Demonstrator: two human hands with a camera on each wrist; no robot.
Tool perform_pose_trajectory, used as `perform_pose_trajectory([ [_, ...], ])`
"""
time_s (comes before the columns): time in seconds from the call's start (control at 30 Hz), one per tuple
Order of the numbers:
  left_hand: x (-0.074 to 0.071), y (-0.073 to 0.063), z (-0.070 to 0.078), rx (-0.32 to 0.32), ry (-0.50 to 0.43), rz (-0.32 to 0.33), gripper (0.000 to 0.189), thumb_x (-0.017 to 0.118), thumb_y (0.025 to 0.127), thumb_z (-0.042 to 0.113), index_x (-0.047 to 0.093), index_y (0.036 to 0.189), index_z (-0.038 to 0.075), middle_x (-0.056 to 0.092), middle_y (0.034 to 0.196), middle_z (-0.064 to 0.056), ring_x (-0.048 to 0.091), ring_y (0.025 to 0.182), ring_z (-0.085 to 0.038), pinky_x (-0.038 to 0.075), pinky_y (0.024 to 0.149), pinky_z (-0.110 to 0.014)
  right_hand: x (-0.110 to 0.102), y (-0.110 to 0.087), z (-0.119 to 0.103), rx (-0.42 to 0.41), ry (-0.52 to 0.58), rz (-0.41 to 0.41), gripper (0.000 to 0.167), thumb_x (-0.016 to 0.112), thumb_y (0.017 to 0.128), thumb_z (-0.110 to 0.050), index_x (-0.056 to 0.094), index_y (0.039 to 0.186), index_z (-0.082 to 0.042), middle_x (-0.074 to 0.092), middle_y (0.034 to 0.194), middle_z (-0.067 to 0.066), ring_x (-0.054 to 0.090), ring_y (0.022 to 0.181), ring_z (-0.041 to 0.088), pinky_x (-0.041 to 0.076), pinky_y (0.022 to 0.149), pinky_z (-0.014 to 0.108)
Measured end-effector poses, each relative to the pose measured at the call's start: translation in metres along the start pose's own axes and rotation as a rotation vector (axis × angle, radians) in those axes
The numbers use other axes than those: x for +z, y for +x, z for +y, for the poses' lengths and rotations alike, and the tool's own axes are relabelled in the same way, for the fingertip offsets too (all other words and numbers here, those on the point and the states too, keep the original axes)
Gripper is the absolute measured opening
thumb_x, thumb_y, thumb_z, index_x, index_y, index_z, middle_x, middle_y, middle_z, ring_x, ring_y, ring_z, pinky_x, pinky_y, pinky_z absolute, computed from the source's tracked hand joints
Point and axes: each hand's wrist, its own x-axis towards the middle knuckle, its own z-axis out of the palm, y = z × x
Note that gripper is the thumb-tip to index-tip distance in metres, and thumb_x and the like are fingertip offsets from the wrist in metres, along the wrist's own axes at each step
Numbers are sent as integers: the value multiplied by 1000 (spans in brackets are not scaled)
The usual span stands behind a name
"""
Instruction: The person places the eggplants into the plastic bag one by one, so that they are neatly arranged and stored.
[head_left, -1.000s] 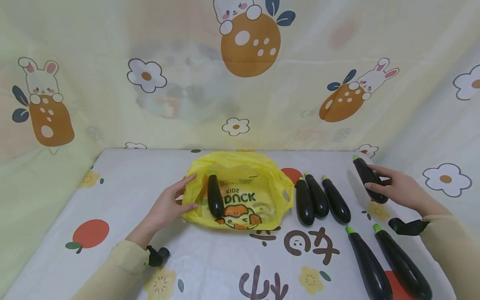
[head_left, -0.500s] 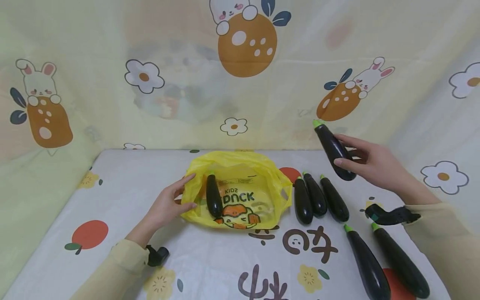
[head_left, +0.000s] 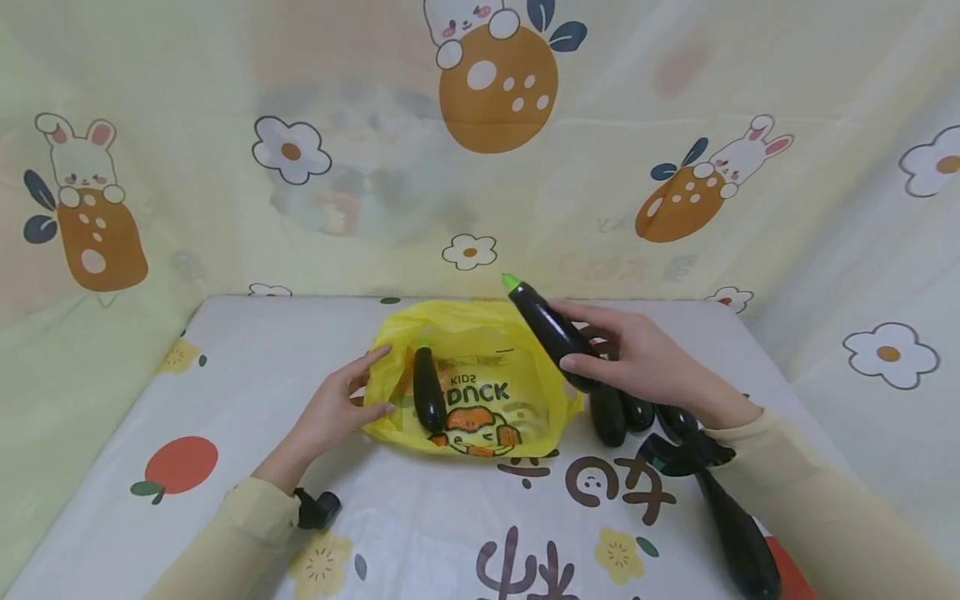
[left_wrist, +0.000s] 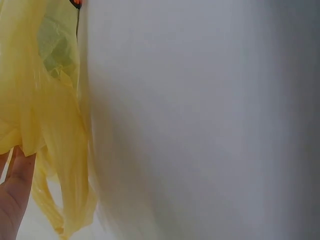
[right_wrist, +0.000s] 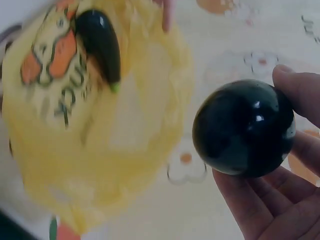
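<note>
A yellow plastic bag printed with a duck lies open on the table, one dark eggplant inside it. My left hand pinches the bag's left edge, and the left wrist view shows a fingertip against the yellow plastic. My right hand grips another eggplant, green stem pointing up and left, above the bag's right side. In the right wrist view the held eggplant's round end sits between my fingers, above the bag and the eggplant inside it.
More eggplants lie on the table right of the bag, partly hidden by my right arm; another lies near the front right. A cartoon-print cloth covers the table and hangs as a backdrop on all sides.
My right hand lifted an eggplant from the table's far right and carried it left and down, until it is over the bag's right side. The left hand kept holding the bag's edge.
</note>
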Motion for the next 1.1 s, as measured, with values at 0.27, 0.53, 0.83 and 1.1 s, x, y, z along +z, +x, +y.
perform_pose_trajectory([
  [0.27, -1, 2, 2, -14, 23, -5, 83, 77, 86, -2, 39, 158, 13, 31, 165, -22, 40, 145, -51, 54, 105, -52, 53, 21, -5, -54, -82, -145, 66, 73, 96, -32, 47, 154, -15, 64, 138, 9, 66, 110, 24, 61, 84, 34],
  [0.53, -1, 4, 8, -37, 38, -17, 84, 77, 87, -2, 38, 159, 16, 31, 166, -20, 40, 145, -49, 53, 107, -51, 100, 60, 2, 77, -194, -220, 65, 69, 98, -31, 46, 153, -6, 62, 144, 12, 63, 120, 24, 54, 108, 45],
  [0.83, -1, 3, 8, -31, 39, -17, 83, 77, 87, -1, 38, 159, 14, 31, 165, -21, 41, 144, -49, 54, 106, -51, 134, 94, 11, 195, -314, -219, 65, 66, 100, -28, 41, 154, -2, 59, 144, 19, 61, 123, 29, 53, 107, 46],
  [1.1, 0, 4, 9, -38, 42, -15, 82, 77, 87, -1, 39, 159, 15, 31, 166, -20, 39, 145, -50, 53, 107, -52, 147, 103, 9, 282, -320, -220, 69, 65, 100, -30, 35, 155, -1, 54, 145, 26, 58, 127, 35, 54, 106, 48],
])
